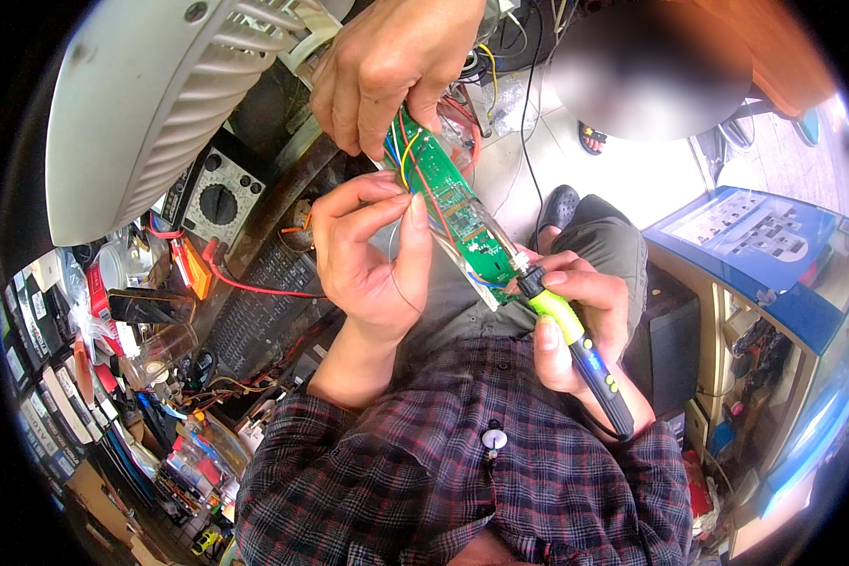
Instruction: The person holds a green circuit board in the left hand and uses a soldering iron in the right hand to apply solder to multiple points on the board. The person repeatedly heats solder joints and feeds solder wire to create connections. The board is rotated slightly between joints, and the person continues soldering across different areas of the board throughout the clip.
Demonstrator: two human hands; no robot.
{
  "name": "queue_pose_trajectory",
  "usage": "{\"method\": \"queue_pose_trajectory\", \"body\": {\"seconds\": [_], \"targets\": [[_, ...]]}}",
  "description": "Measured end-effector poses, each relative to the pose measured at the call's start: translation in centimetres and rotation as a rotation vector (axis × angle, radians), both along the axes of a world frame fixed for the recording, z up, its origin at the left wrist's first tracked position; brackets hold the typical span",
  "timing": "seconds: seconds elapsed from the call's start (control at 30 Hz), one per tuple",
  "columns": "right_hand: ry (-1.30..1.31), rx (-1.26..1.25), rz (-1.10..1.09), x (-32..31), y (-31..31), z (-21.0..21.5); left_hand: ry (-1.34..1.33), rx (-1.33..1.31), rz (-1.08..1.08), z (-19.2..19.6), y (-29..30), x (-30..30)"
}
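Note:
In my right hand [580, 316] is a yellow-green and black soldering iron [585, 354], gripped near its front collar. Its metal shaft lies over a long green circuit board [457, 203]; whether the tip touches is unclear. My left hand [373, 250] pinches a thin grey wire [401, 291], which loops down below the fingers beside the board's left edge. Red, yellow and blue leads [407, 156] run along the board's upper part. Another person's hand [396, 71] comes in from the top and grips the board's far end.
A large pale ribbed housing [151, 104] looms at the upper left. Below it are a multimeter [219, 203] with a red lead and a dusty keyboard [264, 307]. Boxes and tools crowd the left. A blue-topped cabinet [755, 245] stands right; a black cable [530, 141] hangs behind the board.

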State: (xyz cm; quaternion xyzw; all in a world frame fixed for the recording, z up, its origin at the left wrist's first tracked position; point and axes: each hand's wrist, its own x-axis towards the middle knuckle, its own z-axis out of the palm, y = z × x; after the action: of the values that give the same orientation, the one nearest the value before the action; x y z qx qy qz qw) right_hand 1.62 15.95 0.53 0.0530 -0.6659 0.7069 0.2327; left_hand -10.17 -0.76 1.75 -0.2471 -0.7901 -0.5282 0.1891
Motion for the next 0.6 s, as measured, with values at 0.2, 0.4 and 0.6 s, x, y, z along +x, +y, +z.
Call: {"method": "queue_pose_trajectory", "body": {"seconds": [0.2, 0.4, 0.6], "targets": [[0.056, -0.022, -0.035, -0.27, -0.02, -0.2, 0.001, -0.038, -0.014, 0.09, -0.08, -0.01], [-0.027, 0.003, 0.024, 0.0, -0.07, 0.17, 0.002, -0.048, -0.013, 0.24, -0.03, 0.05], [-0.037, 0.019, 0.017, -0.01, -0.06, 0.31, 0.009, -0.075, -0.021, 0.45, -0.08, -0.05]]}}
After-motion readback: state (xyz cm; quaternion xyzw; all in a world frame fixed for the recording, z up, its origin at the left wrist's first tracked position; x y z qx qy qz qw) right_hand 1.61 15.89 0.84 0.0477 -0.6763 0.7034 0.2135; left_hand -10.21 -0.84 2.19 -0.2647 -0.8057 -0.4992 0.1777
